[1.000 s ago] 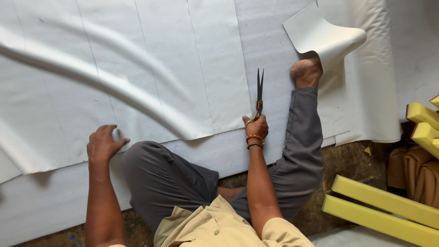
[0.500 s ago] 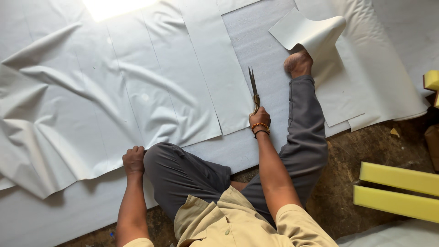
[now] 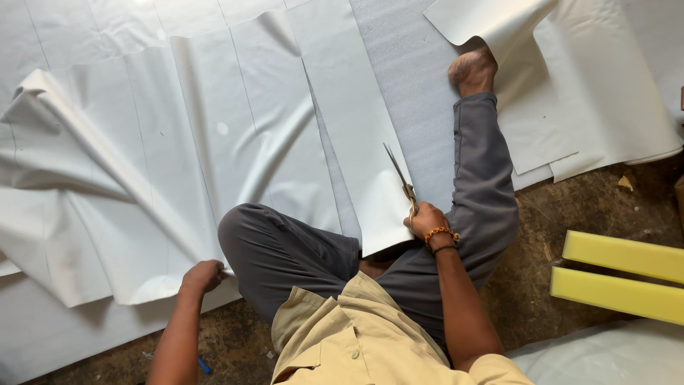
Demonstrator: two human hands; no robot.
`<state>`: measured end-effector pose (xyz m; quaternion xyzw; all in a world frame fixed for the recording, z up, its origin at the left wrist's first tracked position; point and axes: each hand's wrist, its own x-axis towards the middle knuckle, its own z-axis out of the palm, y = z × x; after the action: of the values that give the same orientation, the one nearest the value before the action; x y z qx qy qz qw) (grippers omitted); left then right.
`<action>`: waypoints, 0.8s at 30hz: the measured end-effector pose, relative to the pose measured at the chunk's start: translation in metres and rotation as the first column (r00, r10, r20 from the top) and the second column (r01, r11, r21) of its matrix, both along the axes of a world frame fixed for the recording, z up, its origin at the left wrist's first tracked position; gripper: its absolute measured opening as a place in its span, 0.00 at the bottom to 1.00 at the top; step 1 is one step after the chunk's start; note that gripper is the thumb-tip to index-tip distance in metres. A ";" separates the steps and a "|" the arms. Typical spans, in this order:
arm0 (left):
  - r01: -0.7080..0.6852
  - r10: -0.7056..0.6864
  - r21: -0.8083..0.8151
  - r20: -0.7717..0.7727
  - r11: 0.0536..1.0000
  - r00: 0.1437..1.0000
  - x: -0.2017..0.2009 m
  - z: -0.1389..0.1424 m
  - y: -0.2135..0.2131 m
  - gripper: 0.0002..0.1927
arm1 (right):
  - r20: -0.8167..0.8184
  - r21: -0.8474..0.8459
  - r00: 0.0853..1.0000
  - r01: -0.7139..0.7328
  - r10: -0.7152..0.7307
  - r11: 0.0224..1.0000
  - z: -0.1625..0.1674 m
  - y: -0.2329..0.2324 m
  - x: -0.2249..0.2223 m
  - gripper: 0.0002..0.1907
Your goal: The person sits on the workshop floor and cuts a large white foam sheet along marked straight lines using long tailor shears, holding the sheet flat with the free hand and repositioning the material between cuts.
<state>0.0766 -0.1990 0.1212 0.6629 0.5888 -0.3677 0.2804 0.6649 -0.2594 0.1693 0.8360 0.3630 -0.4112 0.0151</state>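
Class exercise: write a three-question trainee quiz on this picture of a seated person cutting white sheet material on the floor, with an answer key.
1. True or false: the right hand holds the scissors.
2. What does the left hand grip? A) a yellow foam block B) the edge of the white sheet C) the scissors
3. Fill in: the two yellow foam blocks lie on the person's ____ side.

Key: 1 true. 2 B: it pinches the rumpled white sheet by the bent knee. 3 right.
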 end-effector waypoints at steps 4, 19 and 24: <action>-0.017 -0.003 -0.341 -0.057 0.940 0.998 0.000 0.000 0.022 0.18 | -0.085 0.014 0.996 -0.034 0.035 0.999 0.029 -0.021 -0.011 0.21; -0.256 -0.253 0.794 0.452 0.552 0.855 0.298 -0.011 0.237 0.31 | -0.765 0.256 0.642 0.360 -0.040 0.897 -0.029 0.167 -0.091 0.33; -0.419 -0.134 0.699 0.589 0.580 0.797 0.282 -0.051 0.271 0.08 | -0.739 0.131 0.660 0.340 -0.137 0.931 -0.093 0.221 -0.119 0.37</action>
<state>0.3582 0.0723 0.0702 0.7420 0.6270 0.1859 0.1476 0.5461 -0.0383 0.0760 0.6432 0.2759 -0.6522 -0.2912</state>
